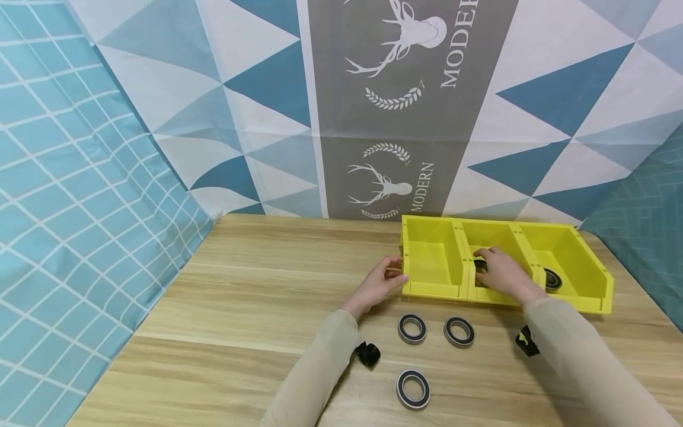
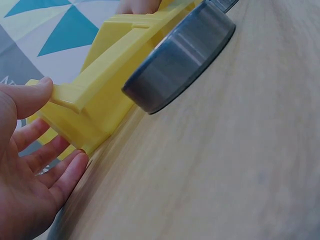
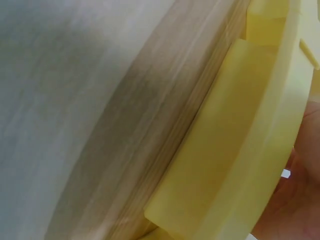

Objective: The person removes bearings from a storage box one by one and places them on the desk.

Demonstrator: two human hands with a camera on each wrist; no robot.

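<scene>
A yellow three-compartment storage bin [image 1: 434,290] stands on the wooden table. My left hand [image 1: 377,283] holds its left front corner; in the left wrist view the thumb lies over the lip and the fingers are against the outer side. My right hand [image 1: 504,274] reaches into the middle compartment and pinches a ball bearing [image 1: 481,266], a ring with a black face partly hidden by the fingers. The bin's front wall [image 3: 220,150] hides most of that hand in the right wrist view. Another bearing [image 1: 552,279] leans in the right compartment.
Three bearings lie on the table before the bin: one at left [image 1: 412,329], one at right [image 1: 459,332], one nearer [image 1: 413,389]. Black wrist devices show at the left sleeve [image 1: 368,354] and right sleeve [image 1: 527,342]. A patterned cloth [image 1: 267,118] hangs behind the table.
</scene>
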